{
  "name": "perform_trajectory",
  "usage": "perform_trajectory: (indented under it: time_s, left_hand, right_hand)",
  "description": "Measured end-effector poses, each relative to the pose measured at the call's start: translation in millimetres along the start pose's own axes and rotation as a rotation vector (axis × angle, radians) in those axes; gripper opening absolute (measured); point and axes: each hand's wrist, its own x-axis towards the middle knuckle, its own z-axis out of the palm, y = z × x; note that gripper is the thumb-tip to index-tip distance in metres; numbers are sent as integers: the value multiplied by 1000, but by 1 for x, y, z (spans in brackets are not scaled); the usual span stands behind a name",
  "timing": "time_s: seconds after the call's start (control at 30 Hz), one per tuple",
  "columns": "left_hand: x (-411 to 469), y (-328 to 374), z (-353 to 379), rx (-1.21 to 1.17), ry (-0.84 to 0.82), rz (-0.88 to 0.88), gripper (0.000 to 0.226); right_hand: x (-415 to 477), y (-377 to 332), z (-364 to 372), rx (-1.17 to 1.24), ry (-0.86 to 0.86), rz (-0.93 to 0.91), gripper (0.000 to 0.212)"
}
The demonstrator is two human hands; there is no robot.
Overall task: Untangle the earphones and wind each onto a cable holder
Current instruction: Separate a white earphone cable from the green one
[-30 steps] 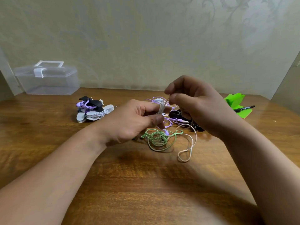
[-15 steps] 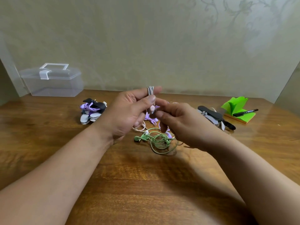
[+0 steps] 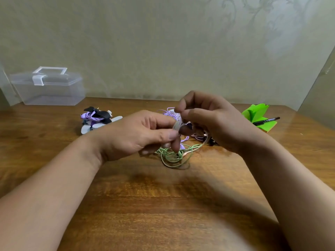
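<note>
My left hand [image 3: 145, 134] grips a small cable holder [image 3: 176, 126] with pale cable wound round it, just above the table. My right hand [image 3: 210, 120] pinches the pale pink cable [image 3: 204, 142] beside the holder, and that cable trails down to the table. Below both hands lies a tangled green earphone [image 3: 172, 155]. A purple earphone cable [image 3: 171, 113] shows behind my hands. The holder's lower part is hidden by my fingers.
A pile of black and white cable holders with a wound purple earphone [image 3: 96, 118] lies at the left. A clear plastic box [image 3: 47, 87] stands at the back left. Green sticky notes [image 3: 257, 113] and a black marker [image 3: 266, 120] sit at the right.
My right hand has risen from below the holder to above and beside it, carrying the pale cable around. My left hand has lowered the holder slightly.
</note>
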Motion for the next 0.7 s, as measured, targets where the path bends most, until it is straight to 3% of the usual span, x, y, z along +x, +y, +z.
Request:
perform_trajectory:
  time_s: [0.1,0.23,0.3,0.47,0.7]
  left_hand:
    - [-3,1,-1,-468,7,79,31]
    - [4,-5,-3,-677,194,147,34]
    - [10,-8,-3,-579,347,106,33]
    - [16,-13,6,55,597,57,29]
    - [9,-19,0,560,405,-9,19]
  right_hand:
    - [2,6,3,195,-38,30,15]
    - [3,17,22,-101,-2,59,30]
    - [2,17,32,-345,3,29,24]
    - [1,17,39,-771,102,56,33]
    - [1,12,29,-803,196,-23,23]
